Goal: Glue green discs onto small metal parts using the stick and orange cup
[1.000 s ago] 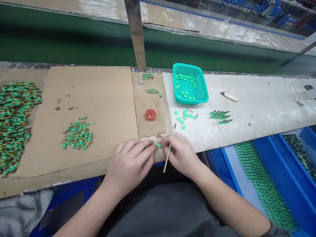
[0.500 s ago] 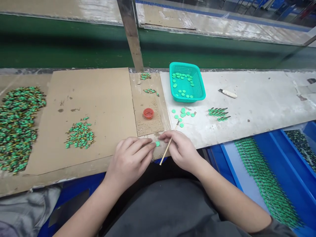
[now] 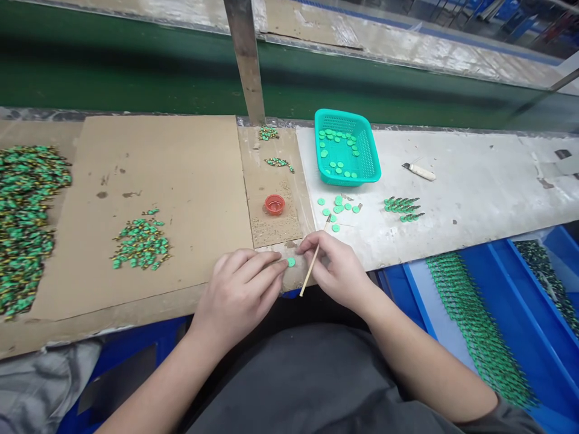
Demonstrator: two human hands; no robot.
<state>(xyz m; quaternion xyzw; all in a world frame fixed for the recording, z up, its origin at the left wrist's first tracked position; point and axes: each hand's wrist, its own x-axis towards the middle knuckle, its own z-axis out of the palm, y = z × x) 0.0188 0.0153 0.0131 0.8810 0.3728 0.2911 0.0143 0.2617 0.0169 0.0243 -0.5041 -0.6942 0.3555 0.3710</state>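
My left hand (image 3: 242, 288) is closed, its fingertips pinching the edge of a small round green disc (image 3: 291, 262) at the front of the table. Just to its right, my right hand (image 3: 337, 265) grips a thin brush (image 3: 309, 271) with a pale wooden handle. The dark tip of the brush points away from me, and the handle end comes down toward my body. The right thumb and forefinger reach close to the disc; whether they touch it I cannot tell. Beyond both hands stands a small red cup (image 3: 274, 205).
Loose green discs (image 3: 338, 205) lie before a turquoise basket (image 3: 373, 173) holding more discs. A knife (image 3: 420, 171) and rows of assembled pieces (image 3: 401, 205) are to the right. Piles of green-and-gold parts (image 3: 141, 243) cover the left. Blue trays (image 3: 511, 277) stand below the table edge.
The view has shifted slightly, so the table things sit a little differently in it. Both hands keep their hold on the disc and the brush, with barely any movement.
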